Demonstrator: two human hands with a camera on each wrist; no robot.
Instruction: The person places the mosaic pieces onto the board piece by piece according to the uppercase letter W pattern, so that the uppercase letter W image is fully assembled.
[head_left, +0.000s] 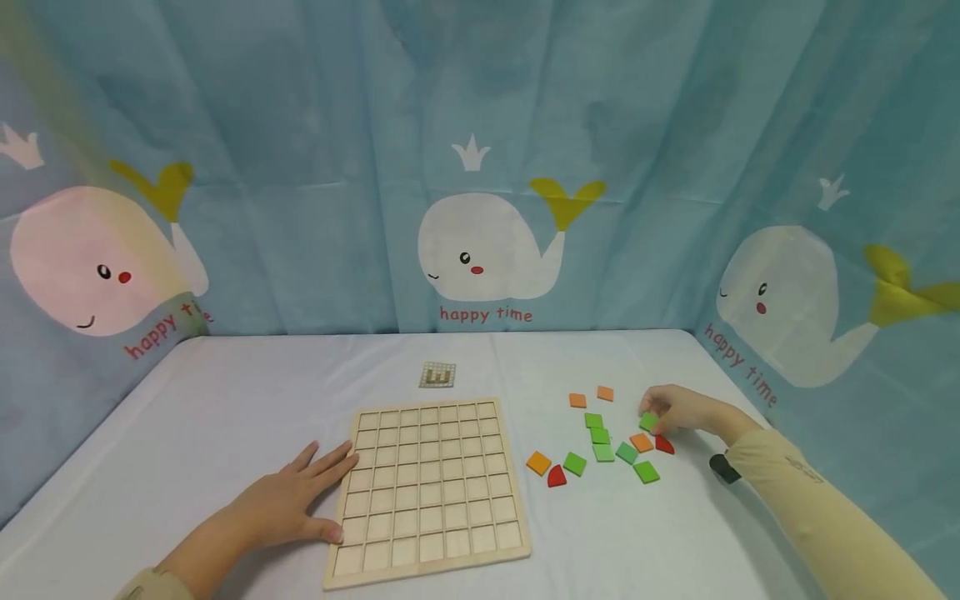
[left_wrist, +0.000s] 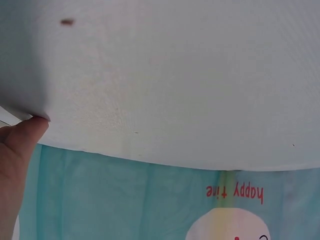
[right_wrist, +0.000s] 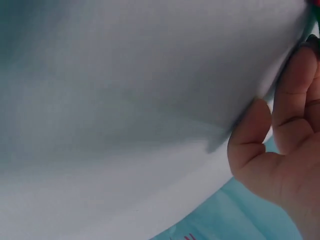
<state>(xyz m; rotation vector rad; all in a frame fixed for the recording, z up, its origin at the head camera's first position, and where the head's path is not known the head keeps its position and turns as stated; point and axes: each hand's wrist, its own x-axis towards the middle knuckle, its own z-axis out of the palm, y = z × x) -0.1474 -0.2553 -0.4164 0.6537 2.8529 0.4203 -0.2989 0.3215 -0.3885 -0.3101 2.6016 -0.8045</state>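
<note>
My left hand [head_left: 288, 500] lies with spread fingers at the left edge of a wooden grid board [head_left: 430, 489]; fingertips and thumb touch its frame. A finger of that hand shows at the left of the left wrist view. Over at the right, my right hand [head_left: 681, 410] pinches a green square tile [head_left: 648, 422] between thumb and fingers, low over the table. Close by lie a red quarter-round tile [head_left: 664, 444] and an orange square tile [head_left: 641, 442]. The right wrist view shows its curled fingers [right_wrist: 254, 125], with the tile mostly out of frame.
Several loose tiles, such as a light green one [head_left: 603, 452] and a second red one [head_left: 557, 477], lie right of the board. A small patterned square [head_left: 437, 375] is behind the board. A black object [head_left: 723, 468] sits by the right sleeve. A whale-print curtain [head_left: 300, 208] surrounds the white table [head_left: 187, 433].
</note>
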